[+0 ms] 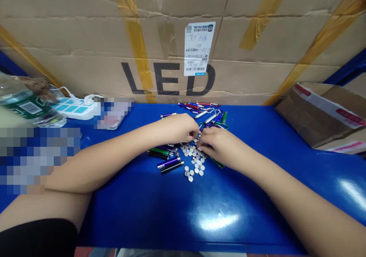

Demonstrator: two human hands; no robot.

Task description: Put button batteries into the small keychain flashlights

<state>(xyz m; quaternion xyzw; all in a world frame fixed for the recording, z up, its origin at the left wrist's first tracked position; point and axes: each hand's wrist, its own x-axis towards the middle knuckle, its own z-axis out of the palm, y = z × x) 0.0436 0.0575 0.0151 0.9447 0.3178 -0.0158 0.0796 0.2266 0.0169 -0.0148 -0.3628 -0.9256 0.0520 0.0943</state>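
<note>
- Left hand (187,129): 1, reaching in over the discs, fingers curled inward and narrow; whether anything is held cannot be told.
- Right hand (213,142): 1, facing the left, just beside it; thumb and forefinger bent, a small gap between them, tips at the discs; whether a disc is held cannot be told.
- Discs (197,161): many, small, round, silvery; loose on the table between and below the hands, some overlapping, a few set apart at the near edge.
- Violet tube (168,163): 1, silver-ended, left of the discs, lying slantwise.
- Black tube (172,167): 1, silver-ended, alongside the violet.
- Further tubes (160,151): green and black among them, below the left forearm, partly covered by it.
- Rear pile (211,119): tubes in silver, blue, red and green, some with clips, beyond the hands.
- Green clip (217,162): 1, partly under the right hand.
- Table (143,211): blue, glossy.
- Large box (94,51): cardboard, taped, marked "LED", behind the table; white label (199,49) on it.
- Carton (314,119): 1, brown, far right.
- Bottle (28,106): green-labelled, far left, beside a power strip (77,108).
</note>
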